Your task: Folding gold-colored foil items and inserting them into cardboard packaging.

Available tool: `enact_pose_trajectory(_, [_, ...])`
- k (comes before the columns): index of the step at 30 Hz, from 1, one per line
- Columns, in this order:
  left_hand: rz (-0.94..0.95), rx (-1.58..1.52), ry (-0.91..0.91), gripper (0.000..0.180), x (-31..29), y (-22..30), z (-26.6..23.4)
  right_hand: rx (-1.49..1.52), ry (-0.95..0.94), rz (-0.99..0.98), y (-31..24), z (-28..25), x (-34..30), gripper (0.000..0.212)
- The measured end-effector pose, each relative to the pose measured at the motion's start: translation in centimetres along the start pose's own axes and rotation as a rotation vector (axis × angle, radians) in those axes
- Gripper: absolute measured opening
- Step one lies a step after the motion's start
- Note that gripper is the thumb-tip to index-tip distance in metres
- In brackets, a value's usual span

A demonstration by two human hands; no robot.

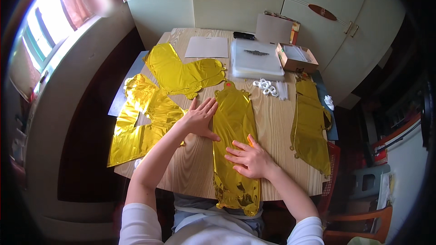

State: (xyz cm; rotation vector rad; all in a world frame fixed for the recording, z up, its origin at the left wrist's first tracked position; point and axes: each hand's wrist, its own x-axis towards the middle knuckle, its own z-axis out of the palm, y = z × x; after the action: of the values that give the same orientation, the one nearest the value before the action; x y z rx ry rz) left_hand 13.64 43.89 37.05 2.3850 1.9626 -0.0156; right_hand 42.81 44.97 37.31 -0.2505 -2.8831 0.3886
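A long gold foil balloon, flat and uninflated, lies lengthwise down the middle of the wooden table, its near end hanging over the front edge. My left hand is spread with the fingers pointing away, along the balloon's left edge. On the balloon's right half rests my right hand, palm down and fingers apart. To the left lie two more flat gold foil balloons, a bent one farther back and a crinkled one nearer. Another gold foil balloon is at the right edge.
White ribbon rolls and thin clear strips lie beyond the middle balloon. Behind them stand a translucent plastic case and a small open box. A white sheet and a black object are at the back.
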Motion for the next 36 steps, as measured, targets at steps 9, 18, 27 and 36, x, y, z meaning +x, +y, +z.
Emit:
enact_pose_trajectory(9, [-0.008,0.025,-0.034,0.139,0.3,-0.2,-0.1,-0.042,0.02,-0.047,-1.0,-0.7,2.0,0.044])
enact_pose_trajectory(18, [-0.011,0.044,-0.067,0.138,0.5,0.0,-0.6,-0.096,-0.063,-0.164,-2.1,1.3,3.0,0.043])
enact_pose_trajectory(27, [-0.009,0.066,-0.057,0.134,2.3,-1.4,-0.8,-0.037,-0.178,-0.172,-3.0,1.3,1.6,0.041])
enact_pose_trajectory(36, [-0.109,-0.031,0.176,0.042,15.4,-13.8,-3.8,-0.028,-0.178,-0.202,-2.4,2.7,1.5,0.048])
